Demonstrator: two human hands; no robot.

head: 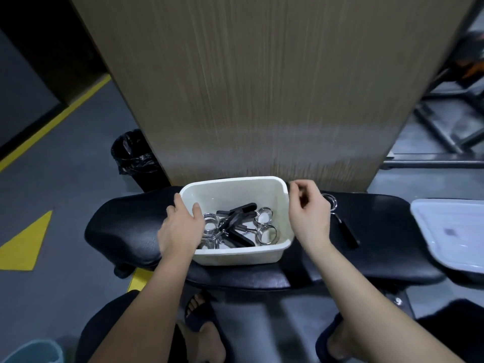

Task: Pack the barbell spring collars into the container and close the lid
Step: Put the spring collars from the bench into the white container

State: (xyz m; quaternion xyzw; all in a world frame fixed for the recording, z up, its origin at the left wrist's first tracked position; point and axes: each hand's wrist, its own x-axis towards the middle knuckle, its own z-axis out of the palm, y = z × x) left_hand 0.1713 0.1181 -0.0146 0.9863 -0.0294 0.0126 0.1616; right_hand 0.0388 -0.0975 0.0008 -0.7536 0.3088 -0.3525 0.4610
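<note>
A white plastic container (264, 254) stands on a black padded bench (123, 231). Inside it lie several chrome spring collars with black handles (241, 224). My left hand (180, 226) grips the container's left rim, thumb inside the wall. Just past the right rim hovers my right hand (309, 208), fingers loosely curled and holding nothing. One more spring collar (340, 218) lies on the bench right of that hand, its coil partly hidden behind my fingers. The translucent lid (450, 231) rests flat at the bench's far right.
A tall wood-grain panel (262, 87) rises directly behind the bench. A bin with a black bag (133, 155) stands on the grey floor at back left. Metal rack frames (445, 121) are at the right. My knees and sandalled feet are below the bench.
</note>
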